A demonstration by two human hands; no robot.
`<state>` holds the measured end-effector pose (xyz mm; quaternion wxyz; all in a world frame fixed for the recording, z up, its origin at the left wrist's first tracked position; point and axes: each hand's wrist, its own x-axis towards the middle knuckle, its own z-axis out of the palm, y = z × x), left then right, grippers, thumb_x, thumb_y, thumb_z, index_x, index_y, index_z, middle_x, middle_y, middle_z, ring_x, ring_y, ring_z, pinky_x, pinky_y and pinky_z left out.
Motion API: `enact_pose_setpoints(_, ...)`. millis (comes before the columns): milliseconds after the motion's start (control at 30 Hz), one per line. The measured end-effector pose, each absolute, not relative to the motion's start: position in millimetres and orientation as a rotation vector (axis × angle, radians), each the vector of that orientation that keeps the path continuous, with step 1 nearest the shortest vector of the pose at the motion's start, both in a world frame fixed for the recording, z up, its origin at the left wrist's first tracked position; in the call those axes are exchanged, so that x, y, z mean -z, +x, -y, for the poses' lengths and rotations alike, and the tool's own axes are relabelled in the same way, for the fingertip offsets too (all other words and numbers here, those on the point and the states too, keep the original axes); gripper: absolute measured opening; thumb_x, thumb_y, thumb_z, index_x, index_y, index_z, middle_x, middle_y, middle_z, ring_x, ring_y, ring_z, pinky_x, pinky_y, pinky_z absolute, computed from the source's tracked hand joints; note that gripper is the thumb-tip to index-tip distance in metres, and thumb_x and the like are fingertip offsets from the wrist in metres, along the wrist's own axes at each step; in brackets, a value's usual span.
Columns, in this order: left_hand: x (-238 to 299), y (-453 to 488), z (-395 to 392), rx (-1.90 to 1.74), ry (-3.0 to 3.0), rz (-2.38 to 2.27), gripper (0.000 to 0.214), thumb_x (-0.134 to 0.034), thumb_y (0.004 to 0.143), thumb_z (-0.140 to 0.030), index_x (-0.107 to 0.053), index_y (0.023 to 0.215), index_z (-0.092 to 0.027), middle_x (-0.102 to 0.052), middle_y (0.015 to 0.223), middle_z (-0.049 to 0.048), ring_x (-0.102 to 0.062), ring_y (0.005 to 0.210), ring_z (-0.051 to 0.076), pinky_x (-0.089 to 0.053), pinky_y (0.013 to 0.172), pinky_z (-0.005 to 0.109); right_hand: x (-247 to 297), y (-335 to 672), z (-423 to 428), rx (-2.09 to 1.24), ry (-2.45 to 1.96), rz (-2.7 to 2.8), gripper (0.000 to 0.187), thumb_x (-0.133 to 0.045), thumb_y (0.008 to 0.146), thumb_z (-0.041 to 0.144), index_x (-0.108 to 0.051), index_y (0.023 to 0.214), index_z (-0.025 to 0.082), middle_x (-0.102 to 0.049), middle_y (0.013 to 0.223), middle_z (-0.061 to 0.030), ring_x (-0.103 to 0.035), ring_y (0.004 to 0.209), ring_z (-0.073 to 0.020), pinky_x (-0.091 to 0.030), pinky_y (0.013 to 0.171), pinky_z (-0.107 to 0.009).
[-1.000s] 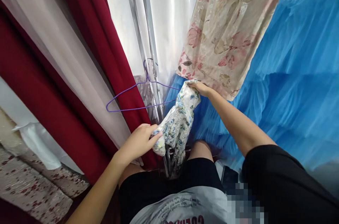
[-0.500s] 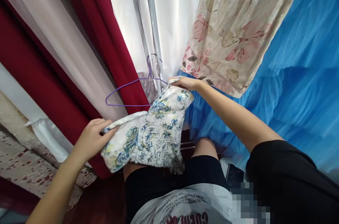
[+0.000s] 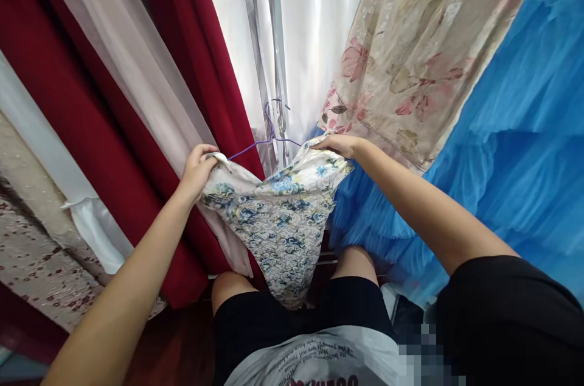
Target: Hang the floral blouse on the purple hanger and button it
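A white garment with blue and yellow flowers (image 3: 283, 221) hangs from a purple hanger (image 3: 250, 147), its crinkled lower part reaching down between my knees. My left hand (image 3: 199, 168) grips the garment's upper left edge, fingers closed over the cloth. At the upper right edge, my right hand (image 3: 338, 147) pinches the fabric. Both ends of the hanger are covered by the garment. The hanger's hook is up against a grey metal upright (image 3: 279, 57).
Dark red cloth (image 3: 196, 39) and pale pink cloth (image 3: 118, 63) hang to the left. A beige floral garment (image 3: 406, 57) and blue ruffled tulle (image 3: 506, 167) hang to the right. White fabric (image 3: 319, 21) is behind the upright.
My left hand has moved up and right with its side of the garment, which now covers the hanger's left end. My right hand still holds its side, shifted slightly right in view.
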<state>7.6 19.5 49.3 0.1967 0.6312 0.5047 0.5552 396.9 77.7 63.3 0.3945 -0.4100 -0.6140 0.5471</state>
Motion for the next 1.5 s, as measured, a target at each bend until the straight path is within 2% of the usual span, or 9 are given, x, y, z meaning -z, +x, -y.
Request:
enact_pose_setpoints(333,-44.1,8.7,-17.5,-1.714,1.596,-1.579,0.021,-0.067,0.069,-0.035,-0.051,0.07,-0.021,-0.047,0.062,-0.0035,-0.043,0.059,0.014,-0.035,0.055,0.026,-2.4,442.2,-43.2,-1.57,-1.09,1.336,0.033,-0.068,0.086,0.05,-0.071,0.094,0.018,-0.076,0.077,-0.0064,-0.072,0.069,-0.0209,-0.058,0.064,-0.03)
enact_pose_setpoints(600,-65.9,32.5,26.3,-1.485,2.081,-1.392,0.03,-0.059,0.086,-0.045,-0.073,0.094,-0.02,-0.074,0.099,0.0035,-0.063,0.094,0.024,-0.047,0.08,0.029,-3.6,439.5,-7.9,-1.08,-0.796,1.212,0.047,-0.078,0.072,0.063,-0.065,0.093,0.022,-0.076,0.091,-0.0028,-0.071,0.086,-0.0225,-0.056,0.072,-0.03)
enact_pose_setpoints(700,-75.1,43.0,38.1,-1.322,2.236,-1.468,0.037,-0.053,0.092,-0.052,-0.072,0.097,-0.02,-0.073,0.096,0.0036,-0.062,0.088,0.024,-0.045,0.077,0.029,-37.0,429.2,-19.6,-1.051,-0.739,1.19,0.045,-0.076,0.072,0.062,-0.062,0.089,0.023,-0.076,0.092,-0.0048,-0.071,0.093,-0.0263,-0.057,0.078,-0.033)
enact_pose_setpoints(833,-70.5,37.6,30.8,-1.3,2.241,-1.759,0.04,-0.058,0.088,-0.054,-0.06,0.068,-0.02,-0.049,0.059,-0.0019,-0.046,0.061,0.017,-0.032,0.058,0.027,-71.1,403.3,-27.7,-1.039,-0.748,1.221,0.044,-0.068,0.08,0.065,-0.061,0.089,0.023,-0.075,0.087,-0.0059,-0.069,0.097,-0.0279,-0.058,0.083,-0.037)
enact_pose_setpoints(1000,-45.1,15.4,14.1,-1.484,2.1,-1.947,0.054,-0.054,0.089,-0.059,-0.037,0.055,-0.021,-0.027,0.053,-0.0034,-0.031,0.055,0.013,-0.022,0.055,0.03,-71.9,373.6,13.7,-0.796,-0.754,1.428,0.052,-0.052,0.092,0.072,-0.066,0.085,0.022,-0.067,0.079,-0.004,-0.065,0.091,-0.025,-0.054,0.084,-0.036)
enact_pose_setpoints(1133,-18.1,5.7,17.8,-1.826,1.73,-2.004,0.054,-0.046,0.092,-0.063,-0.038,0.058,-0.022,-0.034,0.054,-0.0026,-0.035,0.056,0.014,-0.025,0.056,0.03,-33.6,373.5,93.0,-0.555,-0.741,1.672,0.048,-0.053,0.095,0.065,-0.075,0.086,0.023,-0.066,0.086,-0.006,-0.061,0.088,-0.0247,-0.049,0.086,-0.037)
enact_pose_setpoints(1233,-4.3,13.1,24.7,-1.978,1.4,-1.746,0.056,-0.036,0.092,-0.071,-0.034,0.059,-0.025,-0.034,0.054,-0.0022,-0.033,0.056,0.015,-0.028,0.056,0.032,22.2,378.2,147.6,-0.757,-0.66,1.785,0.05,-0.047,0.097,0.065,-0.08,0.105,0.028,-0.069,0.092,-0.0089,-0.06,0.082,-0.0269,-0.05,0.08,-0.042)
enact_pose_setpoints(1367,-3.0,45.1,35.8,-1.788,1.311,-1.393,0.063,0.004,0.091,-0.076,-0.016,0.06,-0.025,-0.021,0.053,-0.0015,-0.025,0.054,0.016,-0.031,0.057,0.035,109.6,374.7,188.2,-1.085,-0.864,1.489,0.04,-0.048,0.098,0.057,-0.073,0.122,0.038,-0.07,0.096,-0.0069,-0.058,0.072,-0.0254,-0.049,0.064,-0.04)
enact_pose_setpoints(1500,5.1,110.0,55.4,-1.383,1.383,-1.133,0.065,0.008,0.09,-0.076,-0.014,0.059,-0.023,-0.017,0.051,-0.0006,-0.027,0.051,0.015,-0.041,0.062,0.04,157.5,370.2,206.4,-1.056,-1.042,1.358,0.043,-0.065,0.09,0.048,-0.063,0.133,0.044,-0.068,0.121,-0.0061,-0.064,0.092,-0.0293,-0.056,0.082,-0.048)
